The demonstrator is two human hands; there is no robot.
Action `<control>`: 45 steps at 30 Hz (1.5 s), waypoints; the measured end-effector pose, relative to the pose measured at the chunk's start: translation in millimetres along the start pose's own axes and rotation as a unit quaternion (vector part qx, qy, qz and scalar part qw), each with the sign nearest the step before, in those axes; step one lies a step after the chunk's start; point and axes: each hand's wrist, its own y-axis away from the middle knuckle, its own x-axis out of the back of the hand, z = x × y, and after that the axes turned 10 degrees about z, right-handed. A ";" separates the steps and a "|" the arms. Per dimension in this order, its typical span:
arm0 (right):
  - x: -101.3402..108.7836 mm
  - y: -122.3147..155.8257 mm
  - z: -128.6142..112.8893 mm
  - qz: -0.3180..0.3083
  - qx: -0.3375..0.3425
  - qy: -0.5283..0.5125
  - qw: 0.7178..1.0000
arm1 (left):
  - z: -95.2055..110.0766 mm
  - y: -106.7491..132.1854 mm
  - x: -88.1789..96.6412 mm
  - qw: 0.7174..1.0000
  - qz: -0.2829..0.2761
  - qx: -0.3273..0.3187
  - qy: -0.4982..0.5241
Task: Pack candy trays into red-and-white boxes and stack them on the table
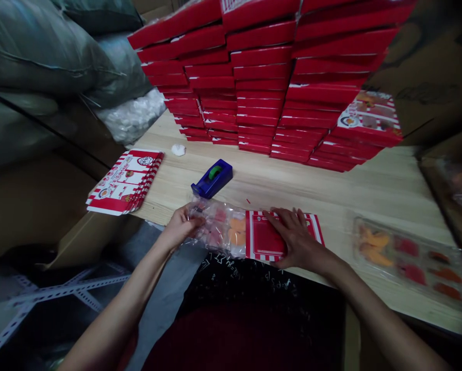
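At the near edge of the table, my left hand (184, 222) is closed on the left end of a clear plastic-wrapped tray (215, 229) with orange and pink pieces in it. The tray's right part is hidden, apparently inside a red and white cardboard box (260, 234). My right hand (298, 238) lies across this box, its fingers on the top face and its thumb at the near edge, holding it. Just beyond the tray stands a blue tape dispenser (213, 179) with a green roll.
Stacked red boxes (258, 98) form a tall wall at the back. Flat red and white boxes (126, 180) are piled at the left. Another filled clear tray (407, 260) lies at the right. A small white lump (178, 150) sits near the dispenser. Large sacks (45, 56) stand far left.
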 end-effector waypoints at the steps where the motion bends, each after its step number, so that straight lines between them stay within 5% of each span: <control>1: -0.2 0.7 0.0 0.005 0.000 0.001 1.000 | -0.2 0.7 0.4 1.000 0.003 0.011 0.007; 7: -2.7 4.7 -2.5 0.017 0.015 0.008 1.000 | -6.7 3.6 7.4 0.996 0.030 0.069 0.037; 15: -12.3 11.4 -7.7 0.054 0.024 0.039 0.997 | -2.9 20.4 7.3 0.997 0.042 0.035 0.059; 37: -6.0 13.6 -12.1 0.048 0.003 -0.009 0.999 | -12.8 14.8 9.5 0.991 0.088 0.037 0.091; 45: -12.3 11.0 -22.7 0.098 -0.075 0.020 0.992 | -21.3 28.2 10.8 0.992 0.100 0.000 0.083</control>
